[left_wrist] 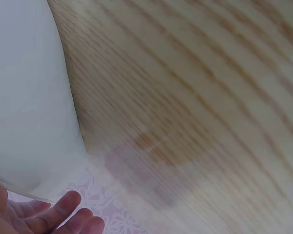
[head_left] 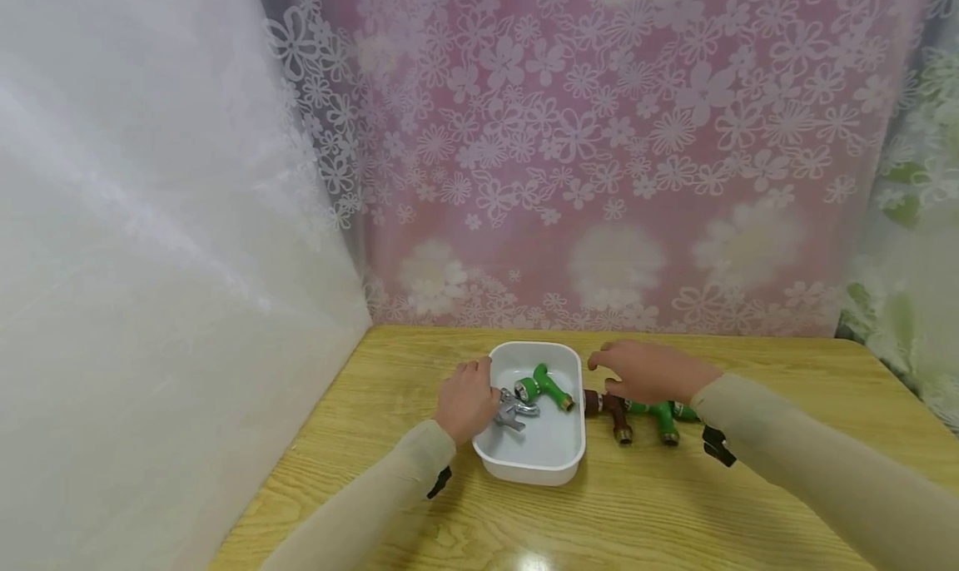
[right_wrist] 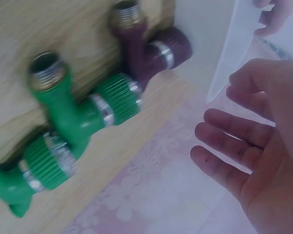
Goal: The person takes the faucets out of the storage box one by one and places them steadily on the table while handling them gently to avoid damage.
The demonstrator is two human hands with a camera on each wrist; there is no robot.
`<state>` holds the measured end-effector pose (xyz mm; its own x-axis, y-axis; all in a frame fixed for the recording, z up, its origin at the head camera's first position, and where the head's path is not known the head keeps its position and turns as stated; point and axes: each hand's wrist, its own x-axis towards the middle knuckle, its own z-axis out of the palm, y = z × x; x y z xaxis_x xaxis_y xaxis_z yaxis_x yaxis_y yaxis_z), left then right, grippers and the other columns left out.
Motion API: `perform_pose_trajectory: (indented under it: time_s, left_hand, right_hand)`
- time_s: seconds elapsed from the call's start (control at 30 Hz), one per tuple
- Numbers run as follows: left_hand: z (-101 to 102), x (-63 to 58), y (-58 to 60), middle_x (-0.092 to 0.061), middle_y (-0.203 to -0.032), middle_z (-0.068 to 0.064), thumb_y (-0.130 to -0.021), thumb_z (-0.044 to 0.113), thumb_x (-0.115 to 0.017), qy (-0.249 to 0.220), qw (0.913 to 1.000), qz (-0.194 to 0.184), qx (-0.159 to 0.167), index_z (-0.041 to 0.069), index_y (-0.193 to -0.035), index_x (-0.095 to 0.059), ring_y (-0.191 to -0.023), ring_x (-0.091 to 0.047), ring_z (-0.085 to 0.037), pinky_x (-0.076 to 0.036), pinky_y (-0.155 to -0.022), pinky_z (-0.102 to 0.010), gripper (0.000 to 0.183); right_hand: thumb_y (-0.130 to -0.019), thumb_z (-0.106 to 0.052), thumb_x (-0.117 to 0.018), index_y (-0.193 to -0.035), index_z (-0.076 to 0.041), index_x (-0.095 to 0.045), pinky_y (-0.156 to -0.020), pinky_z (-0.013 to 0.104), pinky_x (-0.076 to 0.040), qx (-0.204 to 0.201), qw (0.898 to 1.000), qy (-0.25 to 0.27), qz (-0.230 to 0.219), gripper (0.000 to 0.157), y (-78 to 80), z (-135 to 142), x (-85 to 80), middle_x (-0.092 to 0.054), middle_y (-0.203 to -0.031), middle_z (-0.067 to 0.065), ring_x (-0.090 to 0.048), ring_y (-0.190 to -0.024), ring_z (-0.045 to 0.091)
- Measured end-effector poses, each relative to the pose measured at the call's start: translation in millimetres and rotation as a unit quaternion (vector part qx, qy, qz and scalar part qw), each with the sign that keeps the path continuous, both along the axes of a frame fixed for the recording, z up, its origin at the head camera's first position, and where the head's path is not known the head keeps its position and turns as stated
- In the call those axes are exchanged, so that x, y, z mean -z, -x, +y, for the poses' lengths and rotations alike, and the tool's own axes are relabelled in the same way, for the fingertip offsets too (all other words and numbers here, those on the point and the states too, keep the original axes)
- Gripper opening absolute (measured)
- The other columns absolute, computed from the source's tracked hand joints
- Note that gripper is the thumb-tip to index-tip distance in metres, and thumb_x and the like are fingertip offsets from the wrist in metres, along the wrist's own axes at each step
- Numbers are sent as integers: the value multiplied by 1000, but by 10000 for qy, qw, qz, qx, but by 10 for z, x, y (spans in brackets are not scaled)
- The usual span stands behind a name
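A white plastic tub stands on the table, with a green tap and silver-grey tap parts inside. My left hand lies over the tub's left rim, its fingers loosely extended; whether it presses the rim I cannot tell. To the right of the tub, my right hand hovers with fingers apart and slightly bent, holding nothing. Below it on the table lie a dark brown tap, a green tap beside it, and another green tap partly hidden by the right sleeve in the head view.
The wood-grain table runs up to a pink flowered curtain at the back. A whitish sheet hangs along the left side. Dark wrist devices sit under the sleeves.
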<state>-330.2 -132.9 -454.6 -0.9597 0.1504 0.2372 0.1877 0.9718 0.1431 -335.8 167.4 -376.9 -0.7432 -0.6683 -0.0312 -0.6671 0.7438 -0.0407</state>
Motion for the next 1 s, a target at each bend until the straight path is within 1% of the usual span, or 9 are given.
perform_pose_trajectory:
  time_s: [0.1,0.23,0.33,0.43,0.53,0.6,0.7,1.0]
  left_hand:
    - [-6,-7,-10,-65,-125,-11,-97,28,-56,-3,10000,-18,3,7,-140,-51,-113,-63,-25,-58,-84,-45,48]
    - [-11,-5,-8,-65,-126,-11,-97,28,-56,20,10000,-6,5,7,-141,-51,-114,-63,-26,-58,-84,-45,49]
    - [-11,-1,-1,-65,-126,-11,-97,29,-55,39,10000,2,8,7,-141,-51,-115,-62,-26,-58,-84,-45,49]
    - [-10,-3,0,-65,-127,-11,-97,29,-55,54,10000,12,15,8,-142,-51,-115,-62,-26,-58,-84,-45,49]
    - [-9,-9,0,-65,-126,-11,-97,29,-55,89,10000,24,17,8,-141,-51,-114,-63,-25,-58,-83,-45,49]
    - [-11,-12,3,-66,-125,-10,-97,29,-55,92,9999,37,15,8,-140,-51,-113,-63,-25,-58,-82,-44,48]
    - [-16,-12,10,-66,-124,-10,-97,29,-56,91,9999,49,6,8,-139,-52,-113,-63,-24,-58,-82,-45,47]
    - [-15,4,12,-66,-120,-9,-96,29,-57,200,9997,86,-87,9,-137,-52,-109,-63,-22,-58,-79,-43,46]
  right_hand:
    - [-97,-20,-64,-128,-16,-64,-83,43,-56,-37,9999,47,-82,31,34,-136,-19,-66,-127,10,-66,-103,24]
    - [-97,-21,-62,-128,-19,-64,-79,39,-55,-145,9997,71,-185,30,86,-303,-42,-65,-129,8,-66,-97,18]
    - [-98,-22,-62,-129,-19,-64,-79,37,-54,-221,9994,60,-267,32,125,-420,-63,-64,-131,7,-66,-98,18]
    - [-98,-22,-62,-131,-17,-64,-85,41,-55,-269,9988,67,-403,34,164,-529,-76,-63,-133,7,-66,-107,22]
    - [-98,-22,-64,-132,-16,-64,-95,45,-54,-310,9980,83,-536,35,224,-628,-60,-63,-134,7,-64,-115,25]
    - [-97,-22,-65,-132,-15,-64,-98,47,-52,-336,9976,79,-601,36,267,-687,-38,-64,-134,8,-63,-118,26]
    - [-96,-21,-67,-130,-14,-66,-100,48,-51,-366,9970,55,-681,34,324,-768,-3,-66,-131,8,-63,-118,27]
    - [-94,-20,-68,-125,-12,-67,-96,47,-52,-315,9961,-168,-813,32,419,-942,18,-68,-125,10,-65,-111,24]
